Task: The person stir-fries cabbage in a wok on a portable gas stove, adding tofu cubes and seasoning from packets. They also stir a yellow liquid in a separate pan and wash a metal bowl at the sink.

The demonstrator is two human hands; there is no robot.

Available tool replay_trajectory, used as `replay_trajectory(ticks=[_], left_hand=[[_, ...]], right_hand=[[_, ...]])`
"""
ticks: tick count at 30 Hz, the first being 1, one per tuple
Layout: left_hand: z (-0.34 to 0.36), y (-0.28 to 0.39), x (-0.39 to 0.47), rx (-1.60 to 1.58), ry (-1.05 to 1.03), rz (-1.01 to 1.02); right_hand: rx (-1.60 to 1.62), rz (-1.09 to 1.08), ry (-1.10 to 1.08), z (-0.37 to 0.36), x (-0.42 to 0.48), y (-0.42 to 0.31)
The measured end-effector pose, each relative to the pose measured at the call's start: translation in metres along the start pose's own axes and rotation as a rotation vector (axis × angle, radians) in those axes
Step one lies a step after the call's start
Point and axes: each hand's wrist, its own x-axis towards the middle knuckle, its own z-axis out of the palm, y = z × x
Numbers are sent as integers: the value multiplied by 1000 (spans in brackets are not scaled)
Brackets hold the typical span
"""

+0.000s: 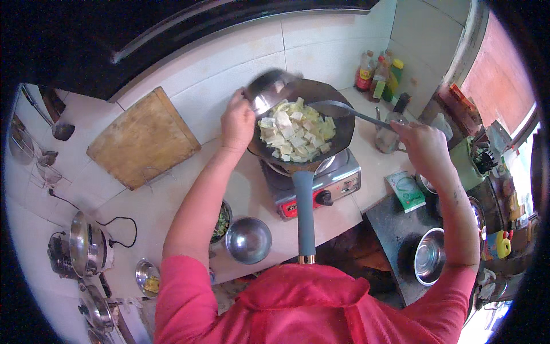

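My left hand [239, 121] grips the rim of a tilted metal bowl [267, 92], blurred, over the left side of a dark wok [343, 129]. Pale cubes that look like tofu [296, 133] lie heaped in the wok, with yellowish-green vegetable pieces around them. In my right hand [419, 139] is the handle of a metal spatula [333, 107]; its head lies over the wok's far side. The wok rests on a portable gas stove [339, 172], its grey handle [304, 210] pointing towards me.
Nearer me stand a steel bowl [249, 240] and a bowl of chopped greens [222, 221]. A wooden cutting board [144, 137] leans at the wall. Right are sauce bottles [378, 79], a glass jug [389, 133], a green packet [406, 191] and a metal basin [429, 256]. An electric pot [88, 245] stands left.
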Motion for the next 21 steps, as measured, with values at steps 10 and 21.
replay_trajectory(ticks=[10, 21], left_hand=[[3, -1, 16, -154, 20, -82], [-37, -13, -1, -896, 97, -915]], right_hand=[[-2, 6, -21, -8, 0, -12], [-216, -38, -43, 19, 8, -23]])
